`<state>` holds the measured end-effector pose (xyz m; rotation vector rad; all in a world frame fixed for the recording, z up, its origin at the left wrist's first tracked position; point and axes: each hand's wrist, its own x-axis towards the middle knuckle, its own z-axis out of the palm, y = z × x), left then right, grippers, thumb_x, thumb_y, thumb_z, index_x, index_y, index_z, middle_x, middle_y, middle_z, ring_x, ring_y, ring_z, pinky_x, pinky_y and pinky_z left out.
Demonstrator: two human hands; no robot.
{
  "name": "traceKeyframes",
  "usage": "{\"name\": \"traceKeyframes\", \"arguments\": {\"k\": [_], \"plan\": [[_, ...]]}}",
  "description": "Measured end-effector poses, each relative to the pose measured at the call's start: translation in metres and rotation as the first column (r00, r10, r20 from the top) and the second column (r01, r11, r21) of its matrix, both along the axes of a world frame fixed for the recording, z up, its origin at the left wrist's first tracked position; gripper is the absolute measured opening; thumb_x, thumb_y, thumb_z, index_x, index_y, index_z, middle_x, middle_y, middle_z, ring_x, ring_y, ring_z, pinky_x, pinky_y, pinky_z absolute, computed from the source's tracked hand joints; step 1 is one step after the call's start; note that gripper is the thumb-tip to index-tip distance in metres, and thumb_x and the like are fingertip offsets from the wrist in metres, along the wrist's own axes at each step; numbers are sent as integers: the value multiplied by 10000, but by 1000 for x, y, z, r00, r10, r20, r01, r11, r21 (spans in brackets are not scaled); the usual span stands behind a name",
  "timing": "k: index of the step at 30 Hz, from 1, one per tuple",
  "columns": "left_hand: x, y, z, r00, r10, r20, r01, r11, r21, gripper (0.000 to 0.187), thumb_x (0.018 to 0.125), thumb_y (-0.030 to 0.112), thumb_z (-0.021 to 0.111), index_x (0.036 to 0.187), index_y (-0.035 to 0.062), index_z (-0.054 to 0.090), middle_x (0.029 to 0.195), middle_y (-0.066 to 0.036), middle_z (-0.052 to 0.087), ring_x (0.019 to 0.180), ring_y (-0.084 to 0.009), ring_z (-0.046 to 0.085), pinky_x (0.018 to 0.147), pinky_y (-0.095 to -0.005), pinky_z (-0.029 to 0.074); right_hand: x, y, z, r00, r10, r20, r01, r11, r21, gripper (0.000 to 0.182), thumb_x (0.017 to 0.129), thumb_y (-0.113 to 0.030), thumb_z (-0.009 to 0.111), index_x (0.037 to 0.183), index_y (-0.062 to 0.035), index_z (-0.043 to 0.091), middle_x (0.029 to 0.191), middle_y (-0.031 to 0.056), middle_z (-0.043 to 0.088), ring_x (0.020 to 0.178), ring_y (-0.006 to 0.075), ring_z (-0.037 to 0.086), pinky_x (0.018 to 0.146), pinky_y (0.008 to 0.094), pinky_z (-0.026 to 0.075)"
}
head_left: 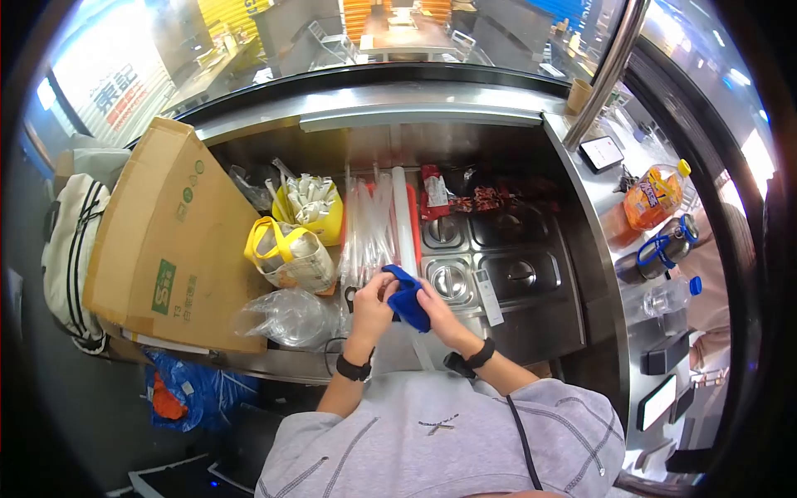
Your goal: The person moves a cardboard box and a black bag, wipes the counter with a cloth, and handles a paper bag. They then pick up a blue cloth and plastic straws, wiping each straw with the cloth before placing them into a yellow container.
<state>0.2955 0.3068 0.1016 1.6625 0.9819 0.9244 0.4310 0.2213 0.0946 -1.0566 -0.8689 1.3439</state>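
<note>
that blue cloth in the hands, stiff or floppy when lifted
Probably floppy: the blue cloth is bunched and folded between the left hand and right hand. Likely light, since fingertips alone hold it up. It looks soft, so unlikely to slip or roll.

A fisheye lens is bending the whole view, and a black ring is closing in at the corners. Straight edges, like the steel surface [432,104], are curving strongly toward the rim. Bright light is pouring in from the top left, where a white sign [116,79] is blowing out, and glare is streaking along the steel. The recess below is sitting in softer shade. The middle is staying fairly sharp, while the far right edge is smearing and the lower left is falling dim.
</note>
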Motion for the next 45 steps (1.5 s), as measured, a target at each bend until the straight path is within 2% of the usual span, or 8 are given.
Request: {"name": "traceKeyframes", "arguments": {"k": [3, 9, 13, 17, 23, 28, 36, 45], "plan": [[-17, 1, -28, 999, 42, -8, -43, 990, -133, 126, 909, 56, 608, 991, -32, 644, 872, -71, 696, 798, -104, 646, 705, -236, 503, -10, 0, -12, 972, 23, -236, -59, 988, -145, 442, 1015, -291, 453, 1378, -53, 373, 1183, 52, 524, 1044, 117, 531, 916, 280, 441], [-36, -11, -35, 976, 157, 152, -138, 982, -128, 131, 914, 84, 601, 971, -24, 649, 845, -67, 695, 756, -109, 649, 691, -240, 511, -16, 7, -43, 914, 256, 314, -268, 963, -7, 568, 897, -164, 656, 1372, -30, 374, 1179, 51, 544, 1078, 121, 516, 948, 293, 425], [-58, -7, -33, 897, 382, 220, -361, 923, -134, 148, 948, 122, 585, 982, -18, 620, 859, -46, 679, 782, -101, 635, 693, -226, 486, -19, 11, -65, 822, 398, 406, -450, 892, 36, 600, 869, -204, 680, 1359, -24, 385, 1158, 100, 552, 1043, 175, 537, 914, 321, 441], [-81, -1, -37, 800, 512, 311, -495, 858, -140, 182, 962, 215, 591, 991, 39, 629, 834, 1, 655, 666, -20, 487, 574, -184, 368, -8, -10, -44, 529, 621, 578, -596, 757, -267, 539, 848, -278, 702, 1274, -53, 461, 1014, 168, 638, 924, 254, 623, 810, 353, 477], [-55, -17, -64, 828, 454, 330, -311, 860, -403, 242, 988, 234, 534, 1116, 29, 548, 848, -74, 622, 694, -171, 635, 617, -288, 518, -8, -35, -70, 593, 547, 591, -582, 798, -155, 616, 836, -450, 686, 1231, -14, 501, 1053, 173, 634, 946, 257, 613, 838, 357, 486], [-36, -15, -61, 839, 384, 387, -167, 857, -488, 219, 988, 239, 529, 1103, 54, 506, 896, -96, 627, 689, -189, 653, 600, -294, 546, -9, -19, -74, 829, 538, -153, -558, 774, -301, 569, 946, -373, 580, 1376, -26, 443, 1301, 60, 516, 1171, 129, 464, 1004, 264, 358], [-32, -19, -69, 833, 301, 463, -52, 877, -477, 203, 982, 262, 544, 1080, 85, 520, 806, -42, 608, 640, -137, 605, 589, -272, 509, -8, -35, -82, 710, 657, 254, -606, 753, -256, 638, 813, -494, 706, 1244, -50, 552, 1068, 89, 644, 939, 181, 607, 845, 316, 487], [-36, -24, -67, 822, 377, 427, -141, 861, -488, 182, 984, 269, 540, 1034, 95, 520, 809, -35, 592, 621, -126, 589, 576, -269, 502, -12, -42, -92, 310, 758, 574, -696, 592, -407, 723, 712, -632, 707, 1124, -42, 647, 1024, 162, 684, 919, 282, 657, 823, 369, 507]]}}
